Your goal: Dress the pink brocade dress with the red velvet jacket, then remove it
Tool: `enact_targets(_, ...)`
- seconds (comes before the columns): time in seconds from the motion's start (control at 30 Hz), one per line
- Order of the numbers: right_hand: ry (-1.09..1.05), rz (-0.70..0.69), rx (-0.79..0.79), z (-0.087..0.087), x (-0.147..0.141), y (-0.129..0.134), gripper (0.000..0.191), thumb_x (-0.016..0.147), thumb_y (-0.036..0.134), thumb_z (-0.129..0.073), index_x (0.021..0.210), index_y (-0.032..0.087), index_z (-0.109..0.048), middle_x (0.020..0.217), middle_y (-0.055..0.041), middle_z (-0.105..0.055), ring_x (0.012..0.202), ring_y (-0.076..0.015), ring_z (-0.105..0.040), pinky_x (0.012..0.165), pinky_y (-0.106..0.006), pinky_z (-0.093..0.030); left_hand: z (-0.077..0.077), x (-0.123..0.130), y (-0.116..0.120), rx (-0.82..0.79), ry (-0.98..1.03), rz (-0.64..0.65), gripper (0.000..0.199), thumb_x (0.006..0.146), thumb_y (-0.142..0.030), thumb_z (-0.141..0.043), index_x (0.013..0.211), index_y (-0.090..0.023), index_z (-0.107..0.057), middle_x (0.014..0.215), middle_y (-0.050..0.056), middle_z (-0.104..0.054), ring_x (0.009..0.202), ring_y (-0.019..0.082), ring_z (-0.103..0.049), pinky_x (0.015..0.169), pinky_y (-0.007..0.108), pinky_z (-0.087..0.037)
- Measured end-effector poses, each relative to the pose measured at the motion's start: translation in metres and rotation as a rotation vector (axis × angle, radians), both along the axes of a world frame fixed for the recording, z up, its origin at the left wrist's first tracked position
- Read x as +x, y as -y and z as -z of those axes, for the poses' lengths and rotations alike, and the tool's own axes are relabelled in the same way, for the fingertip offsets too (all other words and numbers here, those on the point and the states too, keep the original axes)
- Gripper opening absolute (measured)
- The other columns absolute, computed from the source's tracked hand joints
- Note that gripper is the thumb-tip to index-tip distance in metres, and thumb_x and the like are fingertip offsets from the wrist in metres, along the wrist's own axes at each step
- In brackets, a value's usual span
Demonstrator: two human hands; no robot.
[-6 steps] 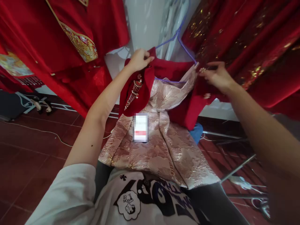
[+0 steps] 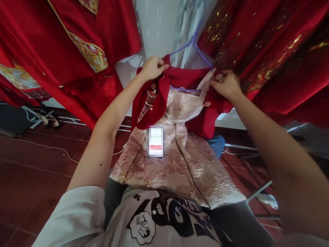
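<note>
A pink brocade dress (image 2: 177,151) lies over my lap, its top on a purple hanger (image 2: 200,51). Around the dress's shoulders sits a red jacket (image 2: 159,103) with a beaded tassel ornament (image 2: 148,103) on its left front. My left hand (image 2: 153,67) is closed on the jacket's collar edge at the left. At the right, my right hand (image 2: 227,84) pinches the jacket's other front edge, close to a small jewelled button (image 2: 219,77). A second jewelled button (image 2: 206,104) shows lower on that edge. A blurred phone-like rectangle (image 2: 155,141) appears over the skirt.
Red embroidered garments (image 2: 87,51) hang on the left, and red garments with gold sequins (image 2: 269,61) hang on the right. A pair of shoes (image 2: 48,120) stands at the far left. Metal rack bars (image 2: 260,190) cross the lower right above the tiled floor.
My right hand has moved left and inward, bringing the jacket's right front edge over the dress's bodice. My left hand has stayed almost in place on the collar.
</note>
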State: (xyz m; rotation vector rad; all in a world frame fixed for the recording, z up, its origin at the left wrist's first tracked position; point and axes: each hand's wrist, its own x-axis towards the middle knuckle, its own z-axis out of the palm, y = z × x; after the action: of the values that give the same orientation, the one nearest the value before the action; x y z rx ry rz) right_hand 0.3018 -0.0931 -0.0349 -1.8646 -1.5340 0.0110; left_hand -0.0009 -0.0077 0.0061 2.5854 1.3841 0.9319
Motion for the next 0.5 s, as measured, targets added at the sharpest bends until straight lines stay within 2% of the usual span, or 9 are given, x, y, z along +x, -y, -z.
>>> enact_targets(0.07,0.016,0.122,0.019,0.003,0.002,-0.003,0.045,0.1,0.007,-0.07,0.144,-0.005,-0.064,0.134,-0.0357,-0.07,0.132,-0.0301,-0.07,0.111,-0.039,-0.048,-0.001,0.0,0.001,-0.005,-0.007,-0.006,0.068,0.114,-0.024,-0.066,0.054,-0.027,-0.033,0.053,-0.004,-0.02,0.064,0.014,-0.021,0.072,0.037,-0.038)
enact_targets(0.13,-0.007,0.202,0.044,0.004,0.005,-0.008,0.044,0.1,0.003,-0.067,0.143,-0.005,-0.065,0.139,-0.0367,-0.066,0.14,-0.0315,-0.065,0.118,-0.039,-0.044,0.0,0.0,0.0,0.004,-0.006,-0.001,0.068,0.114,-0.025,-0.066,0.055,-0.027,-0.032,0.054,-0.004,-0.022,0.064,0.014,-0.02,0.072,0.036,-0.039)
enact_targets(0.23,-0.092,0.294,0.134,0.005,0.009,-0.019,0.031,0.101,-0.001,-0.062,0.13,-0.003,-0.071,0.135,-0.0379,-0.067,0.137,-0.0337,-0.067,0.117,-0.042,-0.045,0.008,-0.001,-0.005,0.029,0.01,0.014,0.068,0.114,-0.025,-0.065,0.056,-0.027,-0.028,0.058,-0.002,-0.03,0.067,0.015,-0.028,0.08,0.036,-0.045)
enact_targets(0.3,-0.154,0.325,0.171,0.006,0.011,-0.024,0.025,0.102,-0.003,-0.054,0.118,0.003,-0.072,0.13,-0.0358,-0.07,0.13,-0.0317,-0.07,0.113,-0.041,-0.046,0.016,-0.001,-0.006,0.059,0.044,0.018,0.062,0.112,-0.024,-0.065,0.059,-0.028,-0.033,0.064,0.001,-0.046,0.076,0.019,-0.046,0.091,0.039,-0.049)
enact_targets(0.37,-0.184,0.296,0.185,0.007,0.01,-0.025,0.027,0.101,-0.007,-0.049,0.112,0.011,-0.066,0.127,-0.0315,-0.071,0.125,-0.0275,-0.072,0.11,-0.037,-0.047,0.024,0.003,-0.001,0.109,0.081,-0.008,0.047,0.112,-0.024,-0.064,0.068,-0.029,-0.049,0.086,0.006,-0.066,0.1,0.027,-0.06,0.106,0.044,-0.049)
enact_targets(0.4,-0.198,0.262,0.189,0.008,0.007,-0.024,0.029,0.099,-0.008,-0.047,0.11,0.014,-0.061,0.126,-0.0289,-0.071,0.123,-0.0252,-0.072,0.108,-0.035,-0.047,0.028,0.006,0.003,0.139,0.08,-0.046,0.036,0.113,-0.024,-0.061,0.077,-0.028,-0.058,0.103,0.008,-0.071,0.114,0.03,-0.06,0.114,0.046,-0.047)
enact_targets(0.47,-0.247,0.154,0.185,0.011,-0.006,-0.02,0.03,0.097,-0.008,-0.048,0.103,0.021,-0.052,0.12,-0.0221,-0.071,0.115,-0.0219,-0.071,0.106,-0.033,-0.047,0.035,0.015,0.012,0.188,0.019,-0.162,0.02,0.116,-0.023,-0.052,0.104,-0.022,-0.068,0.133,0.015,-0.067,0.133,0.033,-0.055,0.124,0.05,-0.04)
enact_targets(0.5,-0.279,0.087,0.169,0.013,-0.016,-0.019,0.03,0.097,-0.007,-0.05,0.099,0.024,-0.048,0.113,-0.0176,-0.071,0.11,-0.0211,-0.07,0.106,-0.033,-0.048,0.038,0.018,0.016,0.204,-0.022,-0.218,0.022,0.117,-0.021,-0.048,0.114,-0.017,-0.069,0.141,0.019,-0.063,0.137,0.034,-0.053,0.126,0.051,-0.038)
